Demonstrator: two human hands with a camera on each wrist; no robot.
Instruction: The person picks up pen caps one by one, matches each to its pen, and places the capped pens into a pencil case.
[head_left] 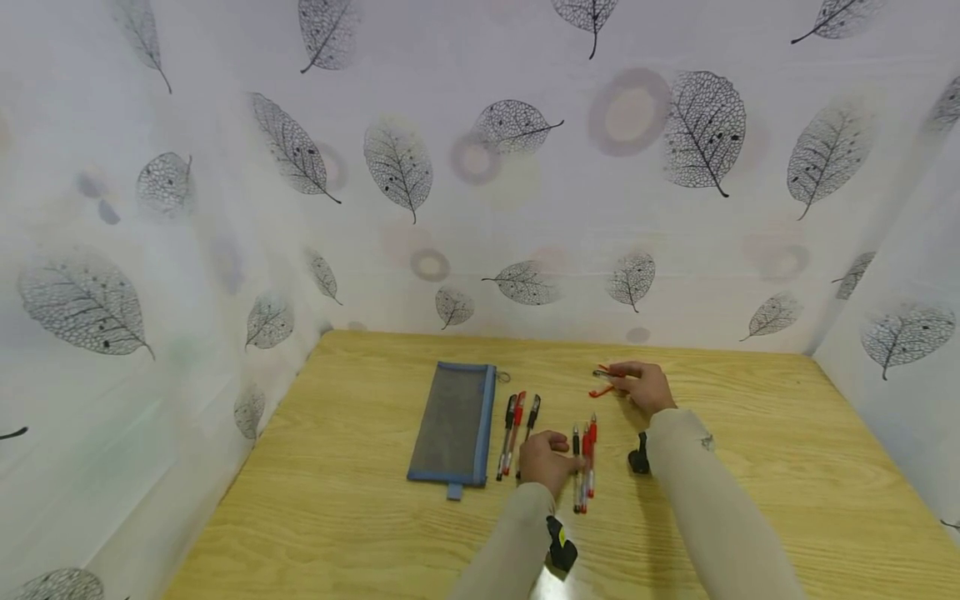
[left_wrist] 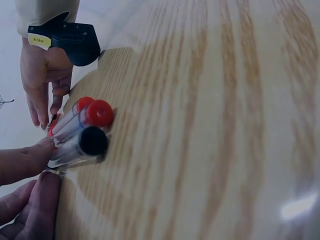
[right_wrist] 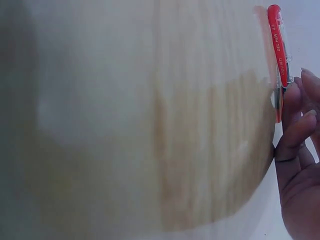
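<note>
My left hand (head_left: 549, 461) is beside three uncapped gel pens, one with a black grip (head_left: 576, 492) and two with red grips (head_left: 592, 432), their tips pointing away. Its thumb (left_wrist: 25, 161) touches the pens, whose black end plug (left_wrist: 93, 141) and red end plugs (left_wrist: 100, 113) face the left wrist camera. Farther off on the right, my right hand (head_left: 643, 387) has its fingertips on loose pen caps. It appears to pinch a black pen cap (head_left: 602, 374), with a red pen cap (head_left: 597, 392) lying just nearer and another red cap partly hidden beyond.
Left of the left hand lie three capped pens, two black and one red (head_left: 518, 412); the hand partly covers one. A blue-edged mesh zip pouch (head_left: 450, 425) lies flat beyond them. Leaf-patterned sheeting (head_left: 525, 208) rises behind the wooden table (head_left: 337, 500) and at its sides.
</note>
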